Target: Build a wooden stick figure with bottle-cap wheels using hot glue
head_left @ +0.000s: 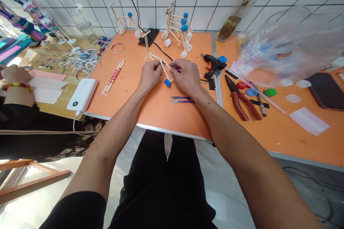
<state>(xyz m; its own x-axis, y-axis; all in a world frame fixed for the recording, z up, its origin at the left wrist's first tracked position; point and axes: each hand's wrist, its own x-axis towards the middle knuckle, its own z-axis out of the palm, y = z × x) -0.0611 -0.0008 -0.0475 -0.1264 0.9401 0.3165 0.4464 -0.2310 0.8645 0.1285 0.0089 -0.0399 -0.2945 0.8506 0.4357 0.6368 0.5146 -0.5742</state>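
Between my hands is a small frame of wooden sticks (147, 44), shaped like a little bicycle, with an upright T-shaped piece at its far left end. A blue cap-like piece (167, 83) sits at its near end, where sticks meet. My left hand (150, 76) is closed, pinching the sticks near the middle. Closed too, my right hand (187, 76) pinches a stick on the right side; its fingertips partly hide the joint. Thread snips (180, 100) lie on the orange table (166, 114) just below my right hand.
Similar stick models with blue caps (184, 28) stand at the back wall. On the right are a glue gun (213, 65), pliers (239, 102) and a plastic bag (285, 50). Left are wrapped chopsticks (114, 77), a white power bank (82, 94) and another person's hand (16, 74).
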